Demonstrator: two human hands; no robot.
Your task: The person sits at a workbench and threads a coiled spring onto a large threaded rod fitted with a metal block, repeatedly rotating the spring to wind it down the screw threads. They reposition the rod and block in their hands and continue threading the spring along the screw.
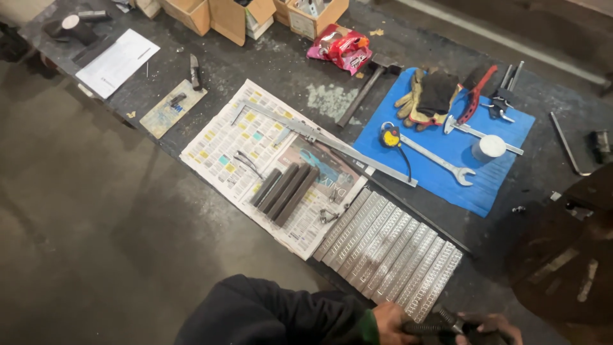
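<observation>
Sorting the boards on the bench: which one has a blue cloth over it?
The board on the right, under the gloves, wrench and pliers. The middle one is covered in newspaper, and the small left one is bare.

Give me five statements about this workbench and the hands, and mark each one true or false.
1. Both hands grip a dark tool at the bottom edge of the picture. True: the left hand and the right hand close on the dark tool.
2. The blue mat is bare. False: work gloves, red-handled pliers and a spanner lie on it.
3. Four dark bars lie side by side on the newspaper. True.
4. The perforated metal strips are stacked on the cardboard boxes. False: they lie in a row on the bench, beside the newspaper.
5. A red snack bag lies near the cardboard boxes. True.
</observation>
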